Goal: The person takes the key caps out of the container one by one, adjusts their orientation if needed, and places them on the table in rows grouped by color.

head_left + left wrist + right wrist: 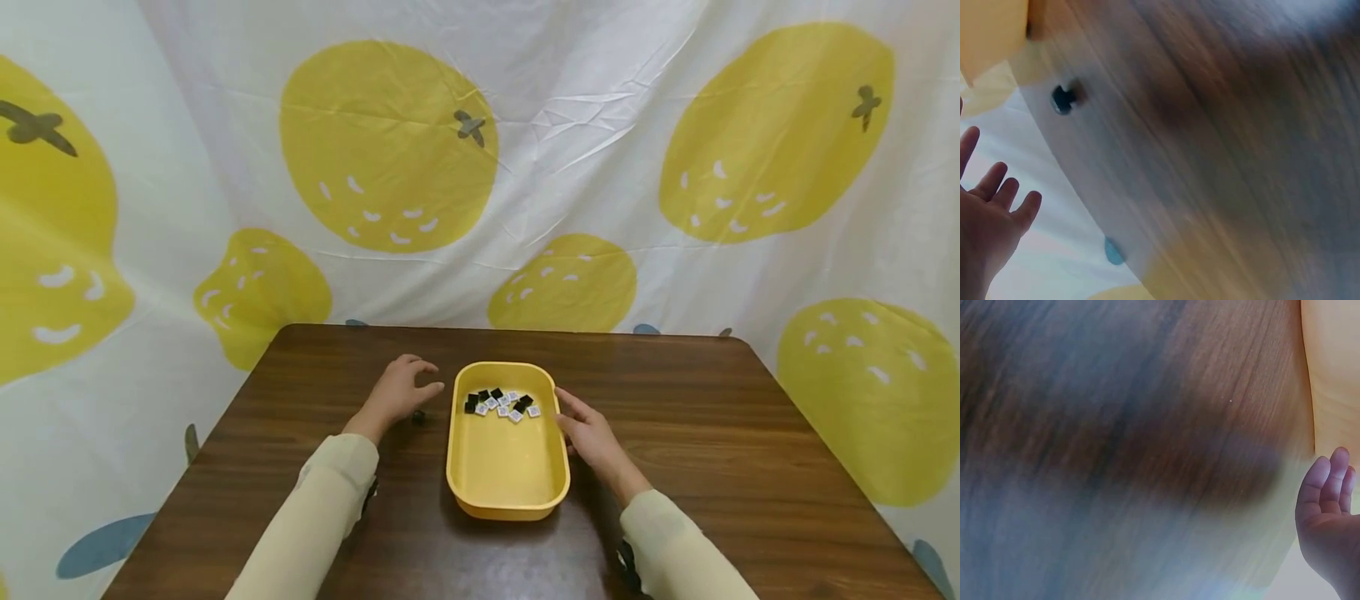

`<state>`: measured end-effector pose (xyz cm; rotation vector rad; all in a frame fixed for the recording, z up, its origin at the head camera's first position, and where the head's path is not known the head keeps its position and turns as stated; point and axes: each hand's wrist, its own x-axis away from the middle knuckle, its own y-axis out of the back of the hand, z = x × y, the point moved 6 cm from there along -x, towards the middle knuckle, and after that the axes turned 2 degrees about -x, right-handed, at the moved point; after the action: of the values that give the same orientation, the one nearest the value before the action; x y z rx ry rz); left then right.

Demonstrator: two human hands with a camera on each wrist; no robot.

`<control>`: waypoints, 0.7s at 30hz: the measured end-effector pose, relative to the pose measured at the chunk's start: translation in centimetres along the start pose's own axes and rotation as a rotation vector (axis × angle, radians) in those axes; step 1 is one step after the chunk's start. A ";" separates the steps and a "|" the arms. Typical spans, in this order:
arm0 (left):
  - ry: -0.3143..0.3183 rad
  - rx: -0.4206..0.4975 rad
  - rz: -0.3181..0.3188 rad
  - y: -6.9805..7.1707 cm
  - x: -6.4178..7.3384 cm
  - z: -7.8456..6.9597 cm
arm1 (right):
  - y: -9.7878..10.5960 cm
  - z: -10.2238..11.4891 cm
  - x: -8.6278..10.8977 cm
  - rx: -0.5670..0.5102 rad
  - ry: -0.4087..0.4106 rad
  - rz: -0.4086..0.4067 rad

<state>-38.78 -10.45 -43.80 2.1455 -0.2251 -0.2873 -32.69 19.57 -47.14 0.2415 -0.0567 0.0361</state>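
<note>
A yellow plastic tub (510, 467) stands on the table, with several small black and white square tiles (503, 411) gathered toward its far end. Left of the tub, my left hand (397, 396) hovers with fingers spread and nothing in it. A small dark object (1063, 100) lies on the table close to that hand; its kind does not show. At the tub's right side is my right hand (592, 433), its fingertips right at the rim and outer wall. In the right wrist view its fingers (1314, 484) look fairly straight beside the tub wall.
The dark wood-grain table (712, 433) has rounded far corners. Behind it and at both sides hangs a white cloth (585, 125) printed with large yellow lemons.
</note>
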 end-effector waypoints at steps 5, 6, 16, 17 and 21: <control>-0.014 0.020 -0.006 -0.2 -0.5 -1.5 | -0.1 0.1 0.0 -0.012 0.002 0.004; -0.026 0.021 -0.008 -0.2 -0.6 -1.9 | -0.1 0.1 0.1 -0.014 0.001 -0.001; -0.082 0.027 0.001 -1.0 -1.4 -4.3 | -0.5 -0.2 0.2 -0.043 -0.022 0.015; -0.089 0.029 0.005 -1.1 -1.5 -4.6 | -0.4 -0.2 0.2 -0.042 -0.021 0.013; -0.126 0.020 0.004 -1.6 -1.9 -6.0 | -0.4 -0.2 0.1 -0.054 -0.021 0.016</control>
<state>-38.74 -4.33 -41.63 2.1488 -0.3056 -0.4206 -32.53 19.26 -47.37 0.1879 -0.0801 0.0484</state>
